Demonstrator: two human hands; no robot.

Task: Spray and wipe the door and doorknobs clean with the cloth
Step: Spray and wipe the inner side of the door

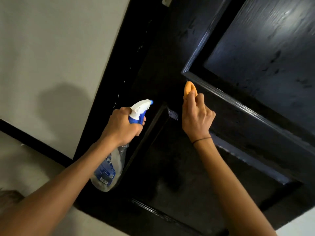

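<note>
Filling the right of the view, the black paneled door (221,116) faces both raised hands. The right hand (196,116) pinches the folded orange cloth (189,88) against its rail, likely poised to wipe. The left hand (122,126) grips the spray bottle (109,167) by its neck, nozzle aimed at the door, beside the pale wall (51,48).

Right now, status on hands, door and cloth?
Left hand grips spray bottle, nozzle toward door. Right hand holds orange cloth against door. No doorknob visible. Nothing in the way.
</note>
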